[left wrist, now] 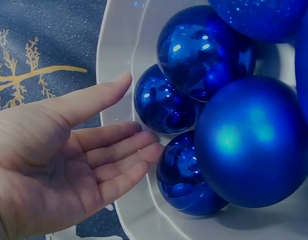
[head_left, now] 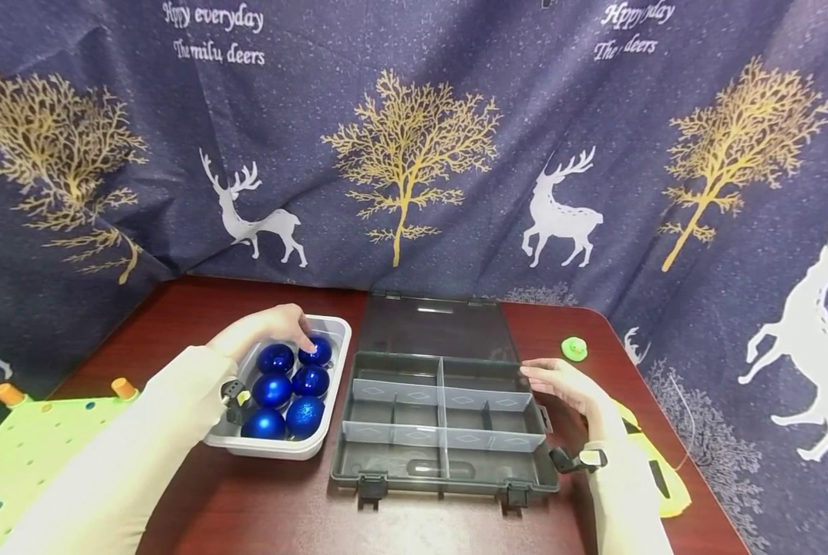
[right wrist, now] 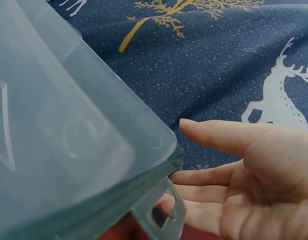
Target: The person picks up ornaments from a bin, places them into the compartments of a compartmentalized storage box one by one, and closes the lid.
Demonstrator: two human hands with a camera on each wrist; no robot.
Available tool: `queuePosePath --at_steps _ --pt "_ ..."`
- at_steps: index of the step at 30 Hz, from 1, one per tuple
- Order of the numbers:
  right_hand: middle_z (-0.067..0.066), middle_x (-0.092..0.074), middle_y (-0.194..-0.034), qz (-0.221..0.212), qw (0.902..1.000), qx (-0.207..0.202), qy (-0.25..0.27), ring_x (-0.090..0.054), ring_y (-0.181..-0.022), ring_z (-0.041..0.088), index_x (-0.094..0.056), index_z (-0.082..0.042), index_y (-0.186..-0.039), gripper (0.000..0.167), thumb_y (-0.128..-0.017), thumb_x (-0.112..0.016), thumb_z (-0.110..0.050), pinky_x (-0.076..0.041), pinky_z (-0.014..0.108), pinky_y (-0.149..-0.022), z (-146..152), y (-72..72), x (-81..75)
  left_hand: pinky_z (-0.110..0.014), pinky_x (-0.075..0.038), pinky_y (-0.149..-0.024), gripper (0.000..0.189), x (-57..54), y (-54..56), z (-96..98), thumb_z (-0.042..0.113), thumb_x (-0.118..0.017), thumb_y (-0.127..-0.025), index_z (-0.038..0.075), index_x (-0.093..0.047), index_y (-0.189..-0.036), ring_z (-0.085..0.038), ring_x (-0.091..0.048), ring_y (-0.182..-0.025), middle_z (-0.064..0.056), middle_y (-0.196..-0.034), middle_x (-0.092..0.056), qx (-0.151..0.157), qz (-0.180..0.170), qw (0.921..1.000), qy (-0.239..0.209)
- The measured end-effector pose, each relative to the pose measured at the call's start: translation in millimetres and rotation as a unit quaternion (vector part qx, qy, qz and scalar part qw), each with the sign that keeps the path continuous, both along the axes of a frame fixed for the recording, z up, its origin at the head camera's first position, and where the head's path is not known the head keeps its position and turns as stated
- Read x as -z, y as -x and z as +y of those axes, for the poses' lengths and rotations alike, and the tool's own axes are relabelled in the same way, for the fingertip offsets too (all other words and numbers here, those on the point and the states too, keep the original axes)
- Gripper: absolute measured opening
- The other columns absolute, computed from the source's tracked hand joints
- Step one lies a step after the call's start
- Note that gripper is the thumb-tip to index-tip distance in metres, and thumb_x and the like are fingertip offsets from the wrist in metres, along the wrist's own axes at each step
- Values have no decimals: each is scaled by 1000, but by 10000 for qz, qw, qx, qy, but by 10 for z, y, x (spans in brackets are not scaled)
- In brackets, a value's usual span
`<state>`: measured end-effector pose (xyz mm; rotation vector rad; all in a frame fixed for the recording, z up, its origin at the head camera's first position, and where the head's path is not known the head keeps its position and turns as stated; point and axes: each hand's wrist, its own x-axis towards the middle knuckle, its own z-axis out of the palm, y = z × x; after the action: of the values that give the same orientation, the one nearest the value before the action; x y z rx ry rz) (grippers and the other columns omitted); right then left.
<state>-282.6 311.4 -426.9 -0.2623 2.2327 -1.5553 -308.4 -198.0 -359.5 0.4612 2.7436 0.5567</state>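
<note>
We see the left hand (head_left: 275, 324) loosely extended, thumb spread wide, at the blue balls (head_left: 271, 391) in the white tray (head_left: 268, 449), toward the left edge of the tabletop (head_left: 227, 501); we cannot tell whether it touches them. The right hand (head_left: 567, 385), thumb also apart, is by the divided box (head_left: 407, 371). We notice a green duck (head_left: 574, 349) near the far right corner.
</note>
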Motion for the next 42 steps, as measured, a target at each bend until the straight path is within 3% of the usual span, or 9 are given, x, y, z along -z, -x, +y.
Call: queuePosePath --at_steps 7,13,17,22,32,38,42 --pt "18 -64 -124 -120 9997 103 183 -62 -101 1 -33 26 -135 55 -99 -51 -12 -53 20 -90 21 -7 44 -46 -50 -95 46 44 19 16 19 -83 -72 -12 -68 -102 -38 -65 -99 -26 -104 -70 -53 0 10000 12" --pt "36 -47 -138 -33 10000 3 27 -61 -106 7 -30 27 -136 57 -100 -49 -13 -53 24 -93 39 -18 58 -45 -51 -93 44 79 34 40 17 -84 -70 -13 -67 -99 -36 -65 -93 -25 -99 -70 -119 25 9999 75" --pt "38 -45 -139 -60 10000 24 46 -62 -105 5 -30 26 -136 56 -100 -50 -12 -53 24 -93 51 -30 70 -45 -52 -92 48 109 51 60 23 -84 -71 -12 -68 -99 -36 -66 -94 -25 -100 -70 -224 44 9991 350" --pt "29 -53 -135 -58 9999 22 130 -62 -102 1 -32 24 -136 56 -99 -52 -12 -53 22 -92 85 -22 100 -46 -52 -92 54 136 62 91 33 -85 -69 -9 -70 -101 -38 -66 -98 -25 -103 -71 -368 205 9971 640" --pt "5 -65 -118 -87 9989 21 461 -64 -97 -1 -31 26 -135 54 -99 -51 -8 -53 19 -89 65 -25 136 -44 -53 -88 50 221 103 73 31 -87 -67 -8 -71 -93 -35 -65 -89 -22 -94 -71 -295 387 9966 666" --pt "5 -66 -116 -74 9989 7 459 -64 -96 -2 -31 26 -134 53 -99 -51 -8 -53 18 -88 66 -36 135 -48 -52 -89 52 176 76 50 33 -87 -66 -5 -72 -97 -39 -66 -96 -23 -100 -71 -338 461 9962 657" --pt "10 -65 -120 -51 9993 52 360 -64 -96 -2 -32 25 -135 54 -99 -51 -9 -53 18 -88 69 -34 128 -50 -51 -91 50 121 27 27 34 -87 -66 -2 -74 -98 -40 -65 -99 -21 -101 -73 -491 500 9969 346"
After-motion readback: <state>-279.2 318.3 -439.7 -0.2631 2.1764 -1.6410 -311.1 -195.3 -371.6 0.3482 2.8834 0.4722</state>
